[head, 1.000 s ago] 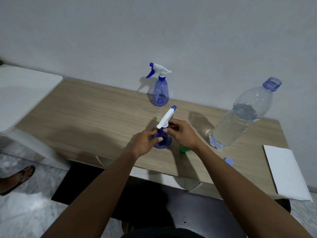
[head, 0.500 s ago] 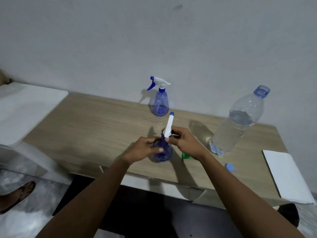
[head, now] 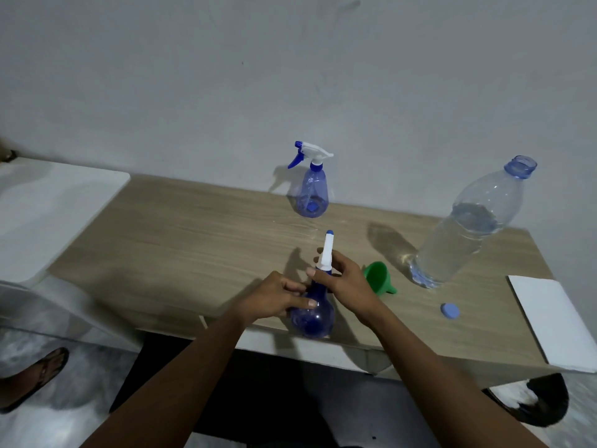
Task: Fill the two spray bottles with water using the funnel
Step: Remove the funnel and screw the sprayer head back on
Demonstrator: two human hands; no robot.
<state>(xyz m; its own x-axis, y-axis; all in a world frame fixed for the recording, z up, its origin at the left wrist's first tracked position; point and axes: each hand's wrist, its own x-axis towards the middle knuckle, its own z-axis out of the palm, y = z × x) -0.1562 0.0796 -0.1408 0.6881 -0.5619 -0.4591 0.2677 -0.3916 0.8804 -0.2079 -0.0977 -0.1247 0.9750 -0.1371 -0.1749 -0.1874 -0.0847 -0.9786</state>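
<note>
I judge the filling unfinished: both spray heads sit on their bottles and the green funnel lies on its side on the table, in neither neck. My left grip is wrapped round the round body of the near spray bottle at the table's front edge, while my right grip pinches the collar under its white spray head (loosening or tightening, I cannot tell). The far spray bottle stands by the wall, untouched; I cannot read the water level in either of the 2. The water bottle stands open and partly full to the right, its cap near a white sheet. Nothing blocks the funnel, just beside my right grip.
</note>
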